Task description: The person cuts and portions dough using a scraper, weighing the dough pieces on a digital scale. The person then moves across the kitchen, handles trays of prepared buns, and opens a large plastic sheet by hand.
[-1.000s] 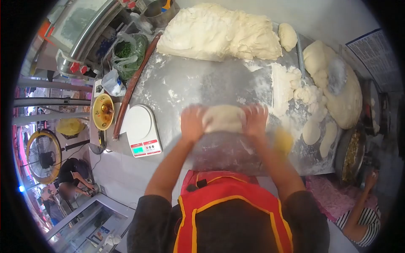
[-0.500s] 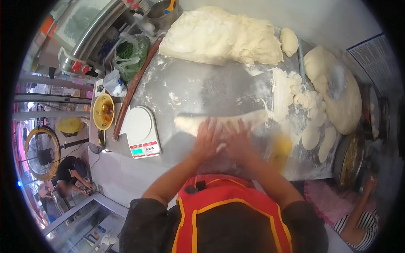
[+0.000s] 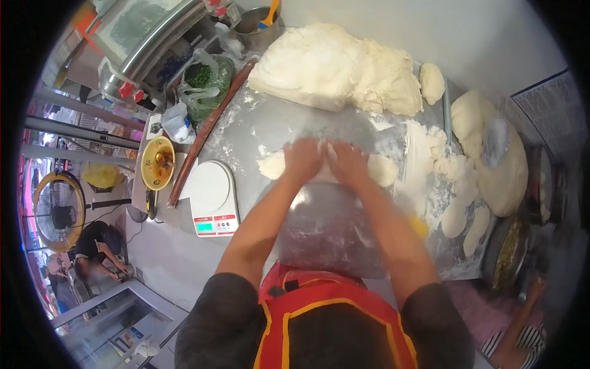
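Observation:
A strip of dough point(image 3: 384, 170) lies across the metal worktop in front of me, its two ends showing on either side of my hands. My left hand point(image 3: 303, 161) presses on its middle-left part, fingers curled over the far side. Close beside it, thumbs nearly touching, my right hand point(image 3: 348, 163) bears down on the dough in the same way. The fingertips are blurred and partly hidden. Beyond the hands sits a large mass of dough point(image 3: 332, 64). Dry flour point(image 3: 418, 166) and dough scraps are spread to the right.
At left are a white digital scale point(image 3: 210, 187), a long wooden rolling pin point(image 3: 209, 132), a yellow bowl point(image 3: 158, 163) and a bag of chopped greens point(image 3: 206, 92). More dough point(image 3: 507, 166), flat pieces point(image 3: 453, 218) and a pan point(image 3: 509, 252) stand at right. Another person's arm point(image 3: 522, 313) shows lower right.
Both my hands have moved forward, away from my body, with the dough strip. It looks shorter, and the fingers that were spread now curl over it. The view has shifted slightly.

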`<state>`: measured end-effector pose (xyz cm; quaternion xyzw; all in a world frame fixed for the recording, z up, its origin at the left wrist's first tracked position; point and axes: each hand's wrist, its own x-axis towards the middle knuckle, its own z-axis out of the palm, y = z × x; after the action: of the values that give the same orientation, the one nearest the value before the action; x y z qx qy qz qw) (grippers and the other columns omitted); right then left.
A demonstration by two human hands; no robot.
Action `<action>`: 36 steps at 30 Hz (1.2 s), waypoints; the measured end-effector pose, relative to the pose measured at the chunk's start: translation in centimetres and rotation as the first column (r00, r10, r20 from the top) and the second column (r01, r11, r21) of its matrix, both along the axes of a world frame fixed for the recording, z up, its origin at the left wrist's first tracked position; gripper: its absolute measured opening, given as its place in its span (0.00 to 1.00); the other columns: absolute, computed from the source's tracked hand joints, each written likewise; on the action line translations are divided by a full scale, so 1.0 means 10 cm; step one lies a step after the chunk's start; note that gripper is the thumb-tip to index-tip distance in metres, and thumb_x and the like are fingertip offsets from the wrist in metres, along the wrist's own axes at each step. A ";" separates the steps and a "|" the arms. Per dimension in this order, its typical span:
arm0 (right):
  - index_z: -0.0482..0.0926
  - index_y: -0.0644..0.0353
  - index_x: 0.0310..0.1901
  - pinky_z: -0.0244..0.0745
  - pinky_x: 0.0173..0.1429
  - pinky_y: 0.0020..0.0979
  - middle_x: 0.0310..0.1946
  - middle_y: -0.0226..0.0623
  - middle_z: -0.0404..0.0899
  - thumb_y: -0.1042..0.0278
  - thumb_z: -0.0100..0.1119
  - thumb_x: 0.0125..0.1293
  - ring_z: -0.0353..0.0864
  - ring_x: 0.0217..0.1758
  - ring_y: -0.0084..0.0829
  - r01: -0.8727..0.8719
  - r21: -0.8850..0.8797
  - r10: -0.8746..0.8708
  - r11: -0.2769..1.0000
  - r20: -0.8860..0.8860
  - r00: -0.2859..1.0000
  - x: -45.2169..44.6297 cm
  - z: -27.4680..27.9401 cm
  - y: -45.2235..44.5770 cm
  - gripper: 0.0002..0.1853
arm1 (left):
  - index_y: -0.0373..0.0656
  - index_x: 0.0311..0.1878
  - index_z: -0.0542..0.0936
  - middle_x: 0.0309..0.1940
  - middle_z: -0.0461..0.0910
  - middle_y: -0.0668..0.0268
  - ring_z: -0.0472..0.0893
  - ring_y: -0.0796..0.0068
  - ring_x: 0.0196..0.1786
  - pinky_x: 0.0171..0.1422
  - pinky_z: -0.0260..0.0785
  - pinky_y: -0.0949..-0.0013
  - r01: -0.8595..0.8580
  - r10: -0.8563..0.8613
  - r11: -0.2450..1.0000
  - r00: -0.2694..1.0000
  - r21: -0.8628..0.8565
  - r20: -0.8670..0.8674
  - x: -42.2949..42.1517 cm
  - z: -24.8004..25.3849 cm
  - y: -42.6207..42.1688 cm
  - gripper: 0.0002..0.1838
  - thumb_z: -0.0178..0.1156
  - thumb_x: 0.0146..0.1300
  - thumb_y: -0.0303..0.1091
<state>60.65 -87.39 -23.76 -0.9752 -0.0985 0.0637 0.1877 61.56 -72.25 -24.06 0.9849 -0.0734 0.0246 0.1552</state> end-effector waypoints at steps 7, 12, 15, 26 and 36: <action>0.71 0.55 0.57 0.47 0.68 0.59 0.56 0.46 0.70 0.58 0.53 0.60 0.67 0.60 0.46 -0.193 0.022 0.188 0.981 0.130 0.973 -1.20 0.50 0.11 0.23 | 0.45 0.50 0.75 0.49 0.75 0.58 0.70 0.53 0.56 0.62 0.56 0.45 0.164 -0.166 0.979 0.986 -0.122 -0.002 -1.35 0.19 0.37 0.19 0.60 0.54 0.37; 0.68 0.53 0.60 0.46 0.69 0.58 0.59 0.44 0.67 0.57 0.52 0.61 0.64 0.64 0.45 -0.198 0.020 0.186 0.980 0.265 0.946 -1.12 -0.07 0.32 0.25 | 0.47 0.55 0.73 0.58 0.69 0.58 0.62 0.54 0.65 0.68 0.50 0.45 0.024 -0.023 1.000 0.998 -0.017 0.058 -1.40 -0.12 0.29 0.23 0.59 0.54 0.38; 0.67 0.51 0.61 0.46 0.69 0.57 0.61 0.41 0.66 0.55 0.51 0.62 0.62 0.66 0.45 -0.126 -0.016 0.127 0.992 0.137 0.982 -0.52 -0.12 0.42 0.25 | 0.46 0.51 0.75 0.56 0.71 0.59 0.66 0.56 0.61 0.66 0.53 0.47 -0.032 0.032 0.999 0.999 -0.003 0.024 -0.78 -0.17 0.31 0.19 0.56 0.57 0.39; 0.72 0.53 0.54 0.52 0.66 0.58 0.44 0.39 0.73 0.59 0.54 0.61 0.70 0.50 0.44 -0.133 0.083 0.127 0.988 0.083 0.988 -1.02 0.50 0.24 0.20 | 0.40 0.44 0.78 0.44 0.78 0.53 0.76 0.50 0.47 0.54 0.66 0.53 0.009 -0.043 0.989 0.974 -0.150 -0.223 -0.82 0.46 0.51 0.17 0.60 0.56 0.42; 0.70 0.51 0.60 0.39 0.72 0.58 0.61 0.40 0.66 0.57 0.51 0.63 0.57 0.69 0.45 -0.070 -0.118 0.094 0.991 0.213 0.973 -1.10 -0.07 -0.30 0.23 | 0.45 0.54 0.74 0.55 0.70 0.56 0.64 0.53 0.63 0.64 0.54 0.42 0.043 -0.040 0.999 0.995 -0.033 0.087 -1.36 -0.02 0.34 0.25 0.62 0.55 0.45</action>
<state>49.64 -90.34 -24.46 -0.9802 -0.1550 -0.0305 0.1191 47.94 -68.87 -24.29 0.9783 -0.1002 0.0651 0.1693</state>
